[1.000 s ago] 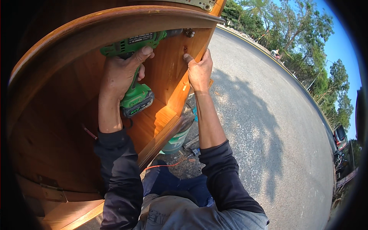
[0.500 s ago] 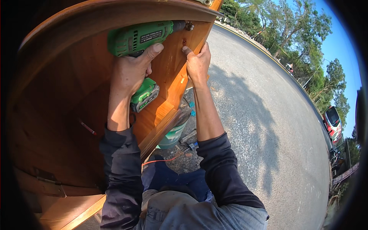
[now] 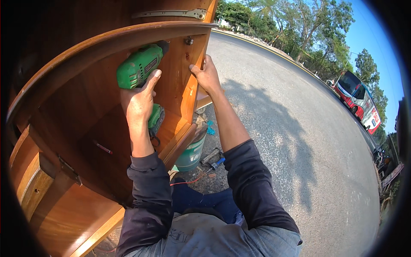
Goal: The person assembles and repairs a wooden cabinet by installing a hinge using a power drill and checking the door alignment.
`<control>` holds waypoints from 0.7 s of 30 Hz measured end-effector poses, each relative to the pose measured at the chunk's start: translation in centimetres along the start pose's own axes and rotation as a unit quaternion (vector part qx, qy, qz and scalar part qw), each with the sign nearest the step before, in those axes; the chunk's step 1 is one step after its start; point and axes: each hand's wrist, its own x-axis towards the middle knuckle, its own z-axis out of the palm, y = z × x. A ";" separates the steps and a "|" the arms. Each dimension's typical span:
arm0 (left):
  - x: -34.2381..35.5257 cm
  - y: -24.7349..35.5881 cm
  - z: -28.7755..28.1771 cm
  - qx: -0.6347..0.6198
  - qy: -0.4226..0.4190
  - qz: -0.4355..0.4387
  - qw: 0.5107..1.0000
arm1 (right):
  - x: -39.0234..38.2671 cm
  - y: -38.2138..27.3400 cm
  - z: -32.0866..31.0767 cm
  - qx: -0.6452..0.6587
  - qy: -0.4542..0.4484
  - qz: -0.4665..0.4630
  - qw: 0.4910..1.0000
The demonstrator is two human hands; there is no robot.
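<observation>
My left hand (image 3: 139,102) is wrapped round the grip of a green cordless drill (image 3: 138,70), inside a curved wooden cabinet (image 3: 77,47). The drill's dark nose points up and right, apart from a small metal fitting (image 3: 189,40) on the cabinet's side panel (image 3: 180,73). Below that fitting is a dark mark (image 3: 187,56) in the wood. My right hand (image 3: 208,79) grips the front edge of this panel, thumb on the inner face and fingers round the outside. The drill's battery (image 3: 156,118) shows partly behind my left wrist.
A red and white marker (image 3: 104,148) lies on the cabinet floor. A wooden door (image 3: 75,205) hangs at the lower left. Near my legs are a green bucket (image 3: 190,157), a blue-handled tool (image 3: 217,163) and an orange cord (image 3: 188,182). On the road a bus (image 3: 357,96) shows at the right.
The drill has drawn back from the metal fitting, leaving it exposed. My right hand keeps its hold on the panel edge. The view has shifted, and more of the bus shows.
</observation>
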 end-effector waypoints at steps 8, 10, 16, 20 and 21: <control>-6.3 -1.1 -1.4 0.327 -0.014 0.112 0.938 | -11.9 4.6 -11.4 -0.076 -0.070 0.144 0.984; -10.1 0.1 -0.8 0.291 -0.030 0.121 0.949 | -17.4 8.1 -14.8 -0.104 -0.153 0.231 0.955; -21.9 -0.6 1.7 0.273 -0.315 0.181 0.891 | -42.9 22.0 -32.8 -0.476 -0.143 0.399 0.770; -26.4 -7.7 4.7 0.356 -0.516 0.122 0.769 | -55.5 21.0 -37.3 -0.552 -0.045 0.519 0.651; -27.7 -9.9 5.6 0.391 -0.567 0.103 0.717 | -58.5 20.1 -38.4 -0.553 -0.071 0.543 0.628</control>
